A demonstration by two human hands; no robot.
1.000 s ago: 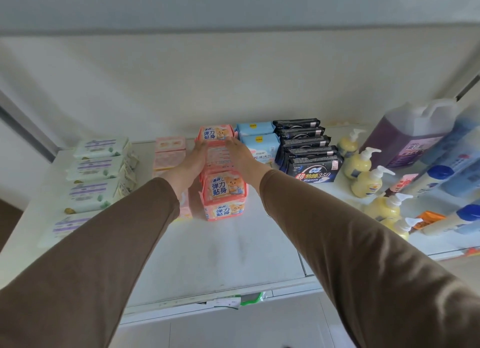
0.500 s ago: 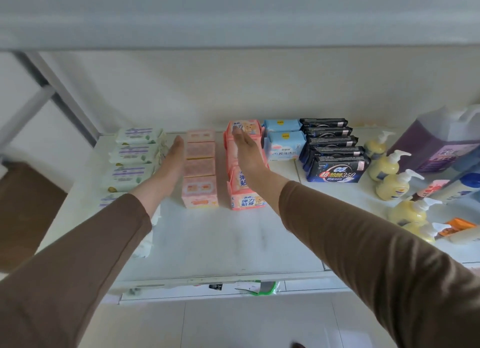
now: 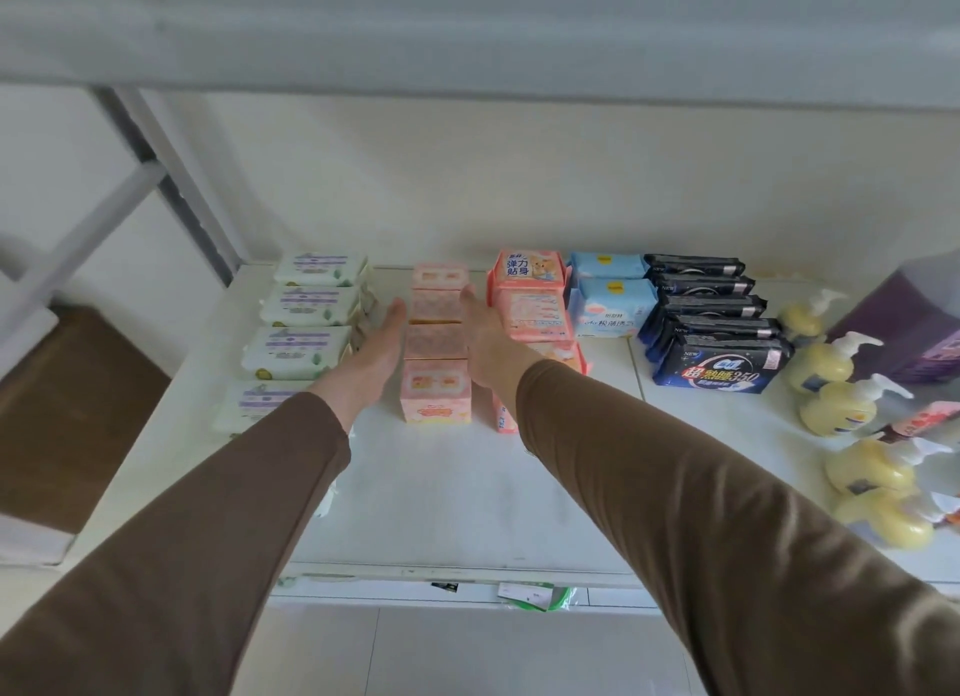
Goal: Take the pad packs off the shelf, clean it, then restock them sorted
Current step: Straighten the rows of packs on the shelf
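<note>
Shelf [image 3: 447,513] came first in size: white, its front bare and looking wiped. Across its back the packs stood sorted in rows by kind: white packs [image 3: 306,321] at the left, pale pink packs [image 3: 438,342], coral packs [image 3: 530,300], blue packs [image 3: 610,305], then black packs [image 3: 717,331]. Soap bottles [image 3: 831,383] crowded the right end beside a purple jug [image 3: 914,321]. Restocking seemed nearly finished, judging by the tidy rows; only straightening looked left. The left hand [image 3: 371,355] and right hand [image 3: 488,342] lay flat, fingers straight, flanking the pale pink row, gripping nothing; whether the palms actually touched the packs I could not tell.
</note>
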